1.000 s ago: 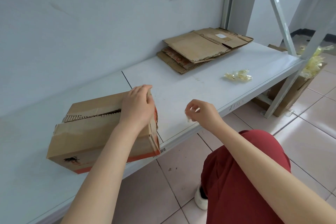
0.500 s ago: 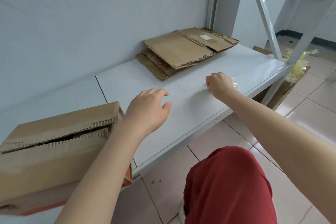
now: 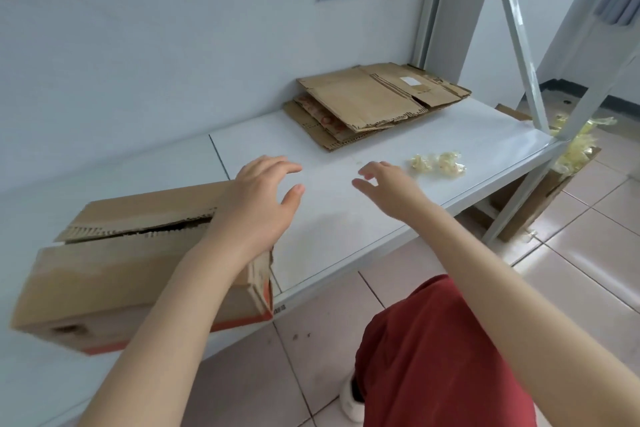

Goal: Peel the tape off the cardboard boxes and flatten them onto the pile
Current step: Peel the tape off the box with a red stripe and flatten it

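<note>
As right hand (image 3: 388,187) is pulling back from tape wad (image 3: 438,165), centre right, I'm logging both it and left hand (image 3: 263,198) splayed, empty; lower-left box (image 3: 114,270) is awaiting flattening.

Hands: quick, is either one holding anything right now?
Left hand: open, fingers spread, holding nothing.
Right hand: open, fingers relaxed, holding nothing.

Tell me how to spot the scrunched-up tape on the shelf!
Look along the white metal shelf towards its right end, in front of the flat brown cardboard pile. The small yellowish clump of crumpled tape lies there. Unlike the cardboard, it is shiny and crinkly.
</note>
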